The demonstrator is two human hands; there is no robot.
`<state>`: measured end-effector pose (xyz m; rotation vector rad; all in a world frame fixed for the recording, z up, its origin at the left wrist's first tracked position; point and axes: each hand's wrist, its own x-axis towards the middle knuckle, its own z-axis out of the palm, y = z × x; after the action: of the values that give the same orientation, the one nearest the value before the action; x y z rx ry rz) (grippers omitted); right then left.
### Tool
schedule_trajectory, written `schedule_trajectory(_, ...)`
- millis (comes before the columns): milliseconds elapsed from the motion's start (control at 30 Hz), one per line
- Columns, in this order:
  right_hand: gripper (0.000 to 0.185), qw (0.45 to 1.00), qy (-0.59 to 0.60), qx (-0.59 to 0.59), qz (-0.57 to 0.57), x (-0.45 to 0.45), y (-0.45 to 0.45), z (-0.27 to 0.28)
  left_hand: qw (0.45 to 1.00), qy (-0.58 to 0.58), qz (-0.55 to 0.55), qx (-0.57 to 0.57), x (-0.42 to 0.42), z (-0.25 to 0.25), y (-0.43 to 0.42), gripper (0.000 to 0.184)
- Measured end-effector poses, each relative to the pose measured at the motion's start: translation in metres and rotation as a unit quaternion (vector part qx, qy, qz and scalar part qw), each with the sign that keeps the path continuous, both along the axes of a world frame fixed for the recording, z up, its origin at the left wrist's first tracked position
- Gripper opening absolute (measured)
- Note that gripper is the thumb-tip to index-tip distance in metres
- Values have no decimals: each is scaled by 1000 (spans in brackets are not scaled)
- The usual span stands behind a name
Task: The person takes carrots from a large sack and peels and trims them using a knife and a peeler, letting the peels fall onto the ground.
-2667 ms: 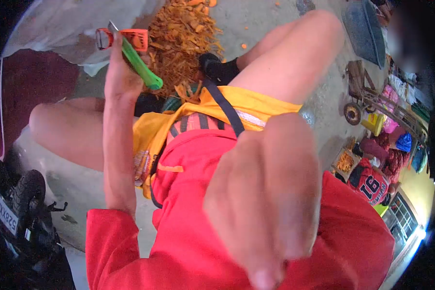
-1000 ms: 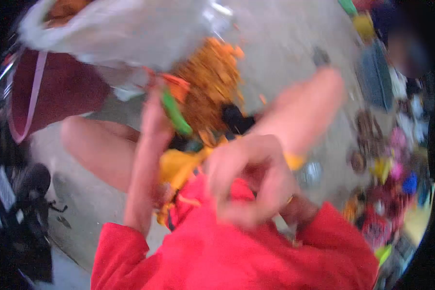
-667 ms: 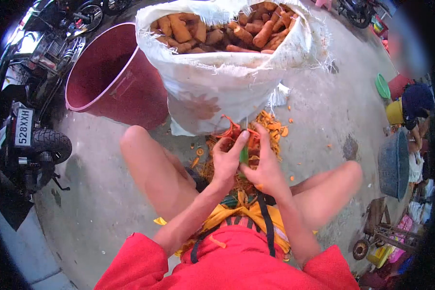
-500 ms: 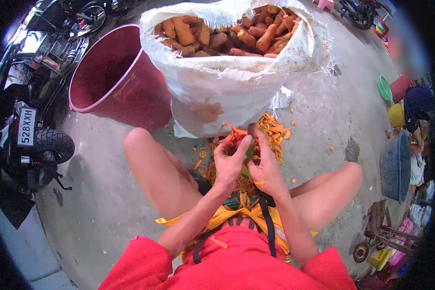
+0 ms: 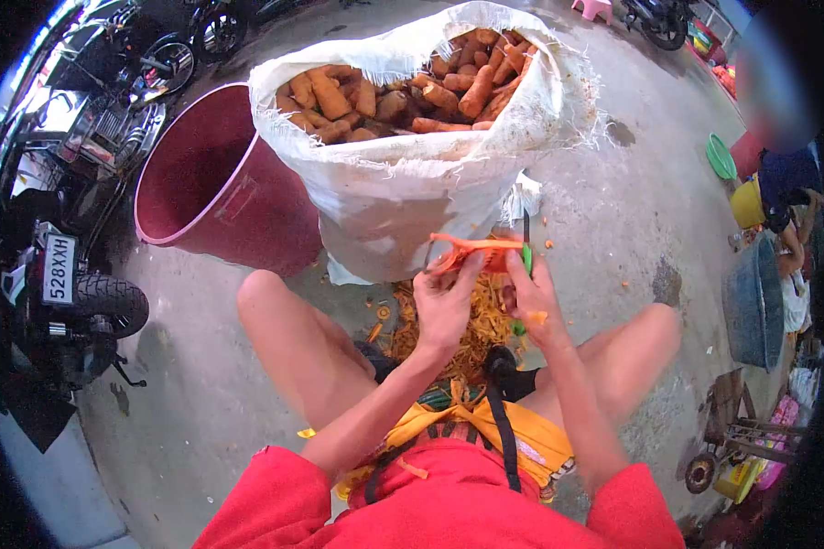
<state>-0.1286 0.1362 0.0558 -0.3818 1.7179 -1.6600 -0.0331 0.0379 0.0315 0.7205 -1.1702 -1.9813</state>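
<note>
In the head view, we see two bare hands at work over a heap of orange peelings [image 5: 471, 346], just in front of the lower right corner of a white sack [image 5: 403, 224]. The left hand [image 5: 443, 309] pinches an orange-red peeler [image 5: 478, 244] between thumb and fingers; the right hand [image 5: 536, 304] has its fingers curled round the green handle of a knife [image 5: 527, 260], its thumb at the peeler's right end. We judge the step in hand to be a handling of the two tools together rather than of the carrots [image 5: 474, 99], none of which is in either grasp. The next move, as we read it, calls for a firm hold on the peeler and fingertips well clear of the blade. The peeler lies nearly level, its thin frame bright, a dark part at its left end; whether the knife touches it we cannot tell. The knife stands almost upright, its narrow blade dark and pointing towards the sack's right edge. Behind, the carrots fill the sack to near its frayed rim, brown-orange and dull, beside a maroon bucket [image 5: 275, 220].
</note>
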Motion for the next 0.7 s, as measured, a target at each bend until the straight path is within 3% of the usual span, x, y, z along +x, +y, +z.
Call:
schedule_trajectory(200, 34, 989, 125, -81, 2, -29, -6, 22, 995, -59, -63, -54, -16, 39, -18, 24)
schedule_trajectory(233, 32, 990, 126, -63, 26, -36, -4, 30, 983, -49, -160, -70, -14, 44, -26, 27)
schedule_trajectory(267, 31, 990, 128, -46, 49, -46, -3, 37, 962, -38, -257, -85, -13, 50, -35, 30)
schedule_trajectory(333, 30, 989, 139, -26, 40, -77, 1, 46, 874, -188, -342, -290, 2, 73, -77, 34)
schedule_trajectory(367, 30, 988, 154, -3, 26, -93, 6, 44, 847, -188, -297, -398, 2, 86, -99, 26)
schedule_trajectory(433, 31, 987, 151, 23, 45, -118, 17, 39, 855, -186, -207, -438, -13, 121, -138, 18)
schedule_trajectory(467, 32, 984, 157, 43, 77, -129, 22, 37, 763, -189, -113, -608, -31, 135, -161, 18)
schedule_trajectory(500, 33, 982, 147, 57, 99, -137, 25, 26, 793, -167, -87, -579, -55, 126, -188, 19)
schedule_trajectory(533, 33, 983, 142, 59, 100, -142, 26, 3, 687, -219, -49, -691, -77, 136, -201, 21)
schedule_trajectory(567, 33, 969, 186, 69, 150, -145, 24, -22, 609, -233, -66, -755, -97, 135, -219, 28)
schedule_trajectory(600, 34, 950, 229, 78, 198, -147, 25, -35, 609, -234, -68, -755, -117, 133, -235, 28)
schedule_trajectory(633, 37, 915, 286, 160, 235, -138, 21, -31, 526, -259, -97, -804, -135, 131, -247, 30)
schedule_trajectory(667, 37, 917, 283, 162, 231, -132, 20, -33, 439, -278, -126, -845, -149, 130, -254, 32)
schedule_trajectory(700, 37, 871, 385, 176, 250, -129, 20, -38, 439, -274, -131, -846, -158, 129, -254, 32)
